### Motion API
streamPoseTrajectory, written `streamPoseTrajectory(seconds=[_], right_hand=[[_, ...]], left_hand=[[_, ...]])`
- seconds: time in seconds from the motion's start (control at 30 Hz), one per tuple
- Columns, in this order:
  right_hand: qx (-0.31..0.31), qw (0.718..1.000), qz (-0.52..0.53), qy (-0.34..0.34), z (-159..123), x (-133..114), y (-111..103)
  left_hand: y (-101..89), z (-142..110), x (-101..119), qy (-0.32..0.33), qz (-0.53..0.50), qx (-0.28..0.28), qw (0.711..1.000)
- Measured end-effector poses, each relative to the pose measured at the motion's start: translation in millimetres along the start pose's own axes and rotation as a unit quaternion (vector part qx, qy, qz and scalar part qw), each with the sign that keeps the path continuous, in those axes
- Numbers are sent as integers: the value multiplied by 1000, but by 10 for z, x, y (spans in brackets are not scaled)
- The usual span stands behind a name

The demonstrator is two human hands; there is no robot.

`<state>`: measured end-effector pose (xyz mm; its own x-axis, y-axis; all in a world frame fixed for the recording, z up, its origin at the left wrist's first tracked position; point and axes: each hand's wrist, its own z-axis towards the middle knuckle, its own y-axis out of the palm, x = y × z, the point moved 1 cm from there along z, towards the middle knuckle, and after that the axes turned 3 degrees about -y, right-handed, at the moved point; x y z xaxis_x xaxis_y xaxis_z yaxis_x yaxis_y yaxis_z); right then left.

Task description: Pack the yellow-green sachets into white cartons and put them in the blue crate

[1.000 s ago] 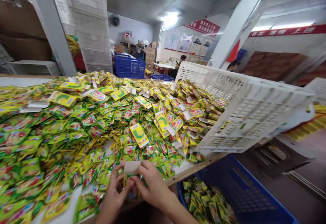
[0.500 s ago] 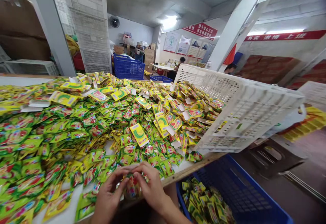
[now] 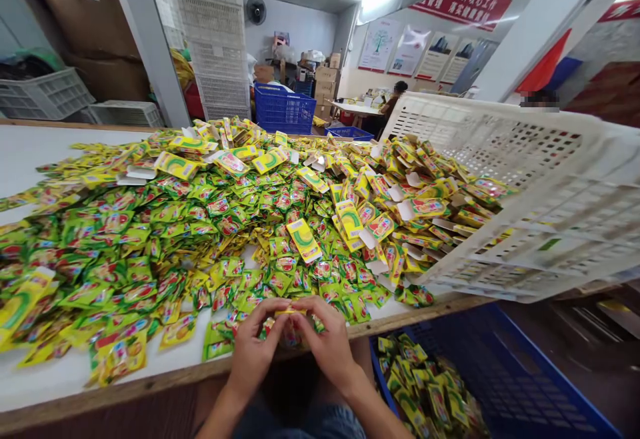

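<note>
Fingers (image 3: 262,308) and thumbs of both our hands meet on one small box (image 3: 291,337), which we hold nearer to us than the tilted crate (image 3: 565,192) and to its left. Our left hand (image 3: 254,352) is bent into a narrow pinch, its thumb close to its index finger, gripping one end of the box's yellow upper edge. Our right hand (image 3: 329,346) is just as narrow, thumb and index finger pressed to the other end of that edge, so the two sets of fingertips nearly touch. They cover much of the box, and we cannot tell how its flap lies. The tilted crate rests at the edge of the white table (image 3: 30,152), its mouth facing left, and yellow boxes (image 3: 430,209) lie in that mouth and spill from it. Left of the tilted crate we have a broad heap of green sachets (image 3: 165,232), with a loose yellow carton (image 3: 304,240) lying on it. Below the tilted crate, a blue bin (image 3: 520,372) holds many filled-looking packets (image 3: 435,392). Behind the tilted crate and to its left, a blue basket (image 3: 285,107) stands near a tall stack of pale crates (image 3: 220,46), and we see a person (image 3: 393,104) beside a distant table (image 3: 350,107).
</note>
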<state>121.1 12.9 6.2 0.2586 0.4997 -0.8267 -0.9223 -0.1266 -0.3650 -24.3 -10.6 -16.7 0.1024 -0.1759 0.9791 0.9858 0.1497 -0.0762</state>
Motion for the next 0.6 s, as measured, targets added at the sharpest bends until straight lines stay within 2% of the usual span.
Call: streamPoseTrajectory(seconds=[0.17,0.3,0.43,0.6], right_hand=[[29,998,-19,54,39,4,14],[39,999,4,22,24,40,10],[33,999,3,-23,-44,115,-18],[24,999,-9,-44,-94,196,79]], left_hand=[[56,52,-1,-31,-21,38,999],[51,40,-125,1,-33,40,999],[-3,24,-249,4,-25,46,999],[-35,44,-204,54,7,25,998]])
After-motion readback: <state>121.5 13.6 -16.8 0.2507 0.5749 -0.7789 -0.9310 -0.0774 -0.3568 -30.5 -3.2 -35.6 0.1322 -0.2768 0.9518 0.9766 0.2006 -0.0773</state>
